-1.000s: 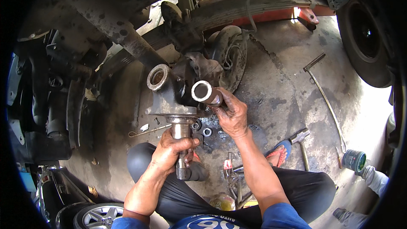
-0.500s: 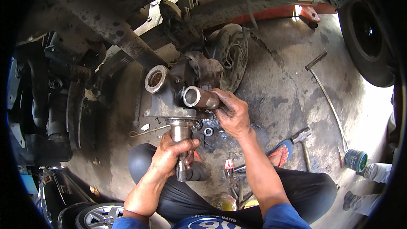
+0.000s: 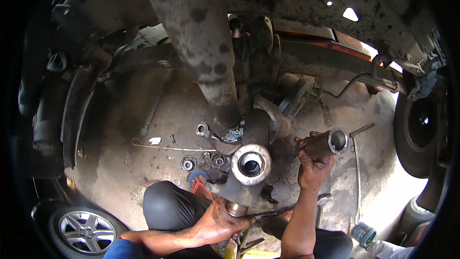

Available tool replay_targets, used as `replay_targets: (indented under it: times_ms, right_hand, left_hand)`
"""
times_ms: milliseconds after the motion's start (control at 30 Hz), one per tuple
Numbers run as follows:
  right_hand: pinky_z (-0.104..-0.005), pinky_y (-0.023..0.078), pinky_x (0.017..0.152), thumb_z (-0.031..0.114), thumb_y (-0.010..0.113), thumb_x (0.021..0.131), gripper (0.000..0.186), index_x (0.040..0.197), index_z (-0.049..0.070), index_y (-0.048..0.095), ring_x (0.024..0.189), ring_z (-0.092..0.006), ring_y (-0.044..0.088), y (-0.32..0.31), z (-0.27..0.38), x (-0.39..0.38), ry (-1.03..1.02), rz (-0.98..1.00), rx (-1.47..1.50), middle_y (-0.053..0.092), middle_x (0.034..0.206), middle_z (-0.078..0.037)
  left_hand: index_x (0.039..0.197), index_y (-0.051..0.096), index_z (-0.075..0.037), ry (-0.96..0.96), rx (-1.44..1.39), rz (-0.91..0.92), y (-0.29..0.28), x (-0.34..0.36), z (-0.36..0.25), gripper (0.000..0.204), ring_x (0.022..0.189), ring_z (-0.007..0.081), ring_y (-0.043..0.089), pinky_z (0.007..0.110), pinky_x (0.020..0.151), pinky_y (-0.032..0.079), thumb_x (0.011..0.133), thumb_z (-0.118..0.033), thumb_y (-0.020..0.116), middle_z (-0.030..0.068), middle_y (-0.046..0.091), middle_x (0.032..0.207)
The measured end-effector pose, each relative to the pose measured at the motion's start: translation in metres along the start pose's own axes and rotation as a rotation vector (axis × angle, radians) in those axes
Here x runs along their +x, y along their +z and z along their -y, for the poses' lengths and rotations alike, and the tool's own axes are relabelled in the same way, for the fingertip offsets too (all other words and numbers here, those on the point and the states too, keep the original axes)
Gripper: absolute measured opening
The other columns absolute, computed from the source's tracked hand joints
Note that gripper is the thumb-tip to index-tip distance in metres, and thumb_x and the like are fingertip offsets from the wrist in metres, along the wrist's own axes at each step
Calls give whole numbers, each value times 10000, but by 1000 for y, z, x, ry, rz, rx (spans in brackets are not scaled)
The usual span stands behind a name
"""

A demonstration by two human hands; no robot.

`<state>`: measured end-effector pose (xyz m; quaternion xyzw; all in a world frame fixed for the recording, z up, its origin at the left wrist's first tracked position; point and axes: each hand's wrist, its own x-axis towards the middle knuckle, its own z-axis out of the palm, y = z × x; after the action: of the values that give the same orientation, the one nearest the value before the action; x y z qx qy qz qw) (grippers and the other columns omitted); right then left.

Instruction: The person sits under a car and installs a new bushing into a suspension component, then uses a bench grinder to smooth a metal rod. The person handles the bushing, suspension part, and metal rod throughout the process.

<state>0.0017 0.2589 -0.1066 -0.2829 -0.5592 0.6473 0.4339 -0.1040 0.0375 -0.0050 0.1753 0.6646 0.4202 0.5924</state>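
My left hand (image 3: 218,223) is closed around the shiny shaft (image 3: 236,209) at the lower end of a dark steering knuckle (image 3: 243,191). The knuckle's round bore faces up, with a bright worn metal rim (image 3: 235,164) and a dark inside. To the right, my right hand (image 3: 314,168) grips a short, thick metal sleeve (image 3: 317,146) from below. Its open end points right, and it is held apart from the knuckle. Part of the shaft is hidden behind my left hand.
An axle tube (image 3: 203,57) hangs overhead above the knuckle. Ring-shaped parts (image 3: 189,163) and a thin rod (image 3: 172,148) lie on the stained floor. At right are a long-handled wrench (image 3: 356,172), a clear jar (image 3: 363,234) and a tyre (image 3: 407,129); a wheel (image 3: 86,230) stands lower left.
My right hand has carried the sleeve away from the knuckle to the right, turning its open end rightward. My left hand still grips the shaft. The view has shifted, showing the bore from above.
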Motion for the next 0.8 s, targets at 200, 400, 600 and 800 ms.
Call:
replay_targets:
  times_ms: [200,400,600,800]
  right_hand:
    - [-288,532,855,17,812,837,400,1191,-11,627,918,-151,694,3,38,12,211,-15,-46,730,1014,-74]
    - [-445,507,972,103,804,855,475,1260,1,576,997,-244,682,12,92,2,312,101,219,692,1020,-92]
    - [-414,450,1009,219,771,913,342,1145,55,580,1095,-231,640,22,155,-6,478,160,-80,674,1136,-115]
    - [-360,476,955,148,845,822,393,1124,39,618,1040,-235,625,31,220,0,268,274,-691,623,1102,-93]
  left_hand:
    - [1103,682,26,147,11,-4,-17,3,1,344,877,183,679,348,837,540,808,-136,752,140,748,971]
    - [1107,642,51,-83,108,-47,-14,3,10,437,951,239,681,368,900,529,774,-193,784,186,723,1039]
    - [1141,626,31,-30,89,-68,-11,7,26,499,958,272,670,374,902,519,733,-208,785,173,714,1049]
    - [1128,620,15,-35,21,-191,-1,7,32,469,986,248,651,361,908,512,729,-177,773,150,701,1079]
